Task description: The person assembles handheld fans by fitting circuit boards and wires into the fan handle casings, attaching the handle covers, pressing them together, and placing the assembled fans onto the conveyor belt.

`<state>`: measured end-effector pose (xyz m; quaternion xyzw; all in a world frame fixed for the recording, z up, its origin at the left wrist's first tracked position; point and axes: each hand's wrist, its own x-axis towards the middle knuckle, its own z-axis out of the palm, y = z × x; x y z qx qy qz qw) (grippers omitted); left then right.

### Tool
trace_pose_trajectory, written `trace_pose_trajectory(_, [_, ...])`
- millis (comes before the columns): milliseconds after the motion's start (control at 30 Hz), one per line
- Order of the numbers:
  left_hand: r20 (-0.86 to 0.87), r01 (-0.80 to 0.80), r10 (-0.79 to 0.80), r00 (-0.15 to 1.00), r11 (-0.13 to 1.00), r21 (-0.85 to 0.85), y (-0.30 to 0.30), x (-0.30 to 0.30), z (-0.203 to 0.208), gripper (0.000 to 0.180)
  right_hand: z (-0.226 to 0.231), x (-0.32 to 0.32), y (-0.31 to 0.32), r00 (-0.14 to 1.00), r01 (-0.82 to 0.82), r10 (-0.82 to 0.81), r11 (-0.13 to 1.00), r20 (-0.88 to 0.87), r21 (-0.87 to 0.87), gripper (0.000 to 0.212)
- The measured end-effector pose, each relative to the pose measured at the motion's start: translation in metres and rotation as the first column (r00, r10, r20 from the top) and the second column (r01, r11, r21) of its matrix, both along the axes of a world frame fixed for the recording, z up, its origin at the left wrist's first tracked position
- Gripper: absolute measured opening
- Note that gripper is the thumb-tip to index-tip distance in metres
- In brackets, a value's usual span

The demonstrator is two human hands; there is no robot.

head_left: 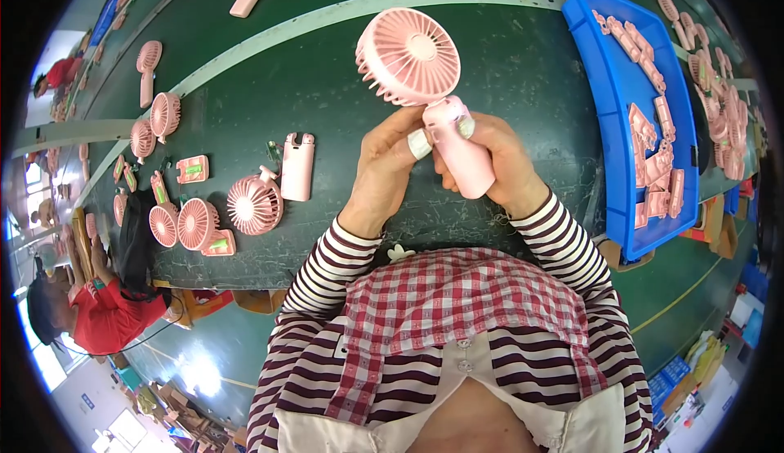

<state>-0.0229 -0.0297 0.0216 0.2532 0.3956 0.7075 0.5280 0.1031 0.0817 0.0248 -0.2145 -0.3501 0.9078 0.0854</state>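
Observation:
A pink handheld fan point(420, 49) is held over the table, its round grille pointing up and away from me and its handle point(467, 163) slanting toward me. My left hand point(384, 163) pinches it near the neck, where grille and handle meet; a white wrap covers the thumb. Around the handle's right side closes my right hand point(505, 155), its thumb also wrapped, with some fingers hidden behind the handle. Left of my hands lie a pink handle shell point(297, 167) and a loose fan head point(254, 206) with a small green board beside them.
A blue tray point(616, 155) with several pink casing pieces stands at the right. More fan heads point(198, 224) and open casings point(193, 169) lie at the left. Finished-looking fans point(148, 69) rest farther off. A co-worker in red point(114, 314) sits at the left.

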Motion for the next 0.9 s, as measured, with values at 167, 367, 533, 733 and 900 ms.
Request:
trace_pose_trajectory(167, [0.072, -0.002, 0.007, 0.997, 0.998, -0.062, 0.006, 0.000, -0.011, 0.049, -0.002, -0.005, -0.015, 0.984, 0.096, -0.145, 0.925, 0.107, 0.368, 0.027])
trace_pose_trajectory(367, [0.213, 0.036, -0.047, 0.976, 0.998, 0.057, 0.007, 0.000, -0.011, 0.040, 0.003, -0.006, -0.017, 0.955, 0.089, -0.268, 0.661, 0.124, 0.745, 0.022])
trace_pose_trajectory(533, [0.181, 0.033, -0.047, 0.982, 0.996, 0.080, 0.007, 0.003, -0.008, 0.039, 0.007, -0.007, -0.020, 0.938, 0.087, -0.325, 0.557, 0.120, 0.826, 0.022])
trace_pose_trajectory(733, [0.209, -0.022, 0.003, 0.978, 0.996, 0.086, 0.012, 0.004, -0.009, 0.041, 0.011, -0.011, -0.020, 0.938, 0.113, -0.336, 0.512, 0.078, 0.851, 0.023])
trace_pose_trajectory(900, [0.203, 0.003, -0.023, 0.979, 0.995, 0.097, 0.011, 0.005, -0.010, 0.041, 0.002, -0.010, -0.018, 0.938, 0.116, -0.333, 0.562, 0.096, 0.819, 0.023])
